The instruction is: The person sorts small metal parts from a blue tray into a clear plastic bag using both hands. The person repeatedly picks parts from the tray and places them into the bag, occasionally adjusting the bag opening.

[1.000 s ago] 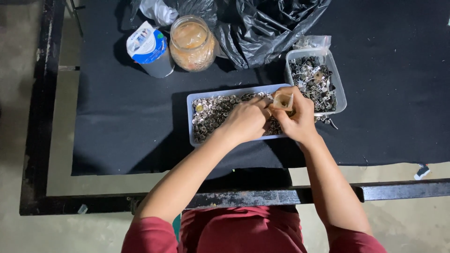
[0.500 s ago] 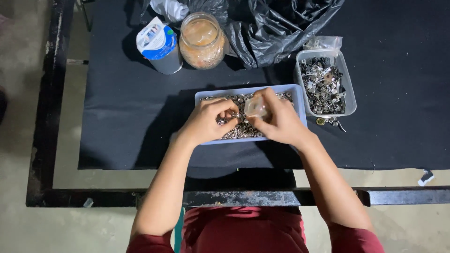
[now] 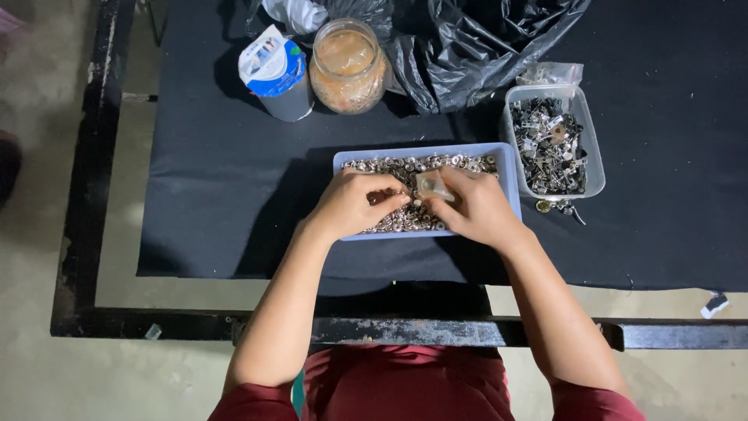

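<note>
Your right hand [image 3: 477, 209] pinches a small clear bag [image 3: 431, 185] over the blue tray [image 3: 510, 181] of metal fasteners [image 3: 405, 167] mid-surface, while your left hand [image 3: 352, 204] grip closes on fasteners inside it.

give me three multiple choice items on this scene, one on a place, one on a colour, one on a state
1. Where is the clear tub of metal clips?
A. right of the blue tray
B. left of the jar
C. on the floor

2. What colour is the cloth on the table?
A. white
B. black
C. red

3. What is the right hand doing?
A. resting flat on the cloth
B. gripping the jar
C. pinching a small clear bag

Answers:
1. A, the tub sits just right of the blue tray.
2. B, the cloth is black.
3. C, a small clear bag is in its fingers over the tray, with the left hand beside it.
</note>
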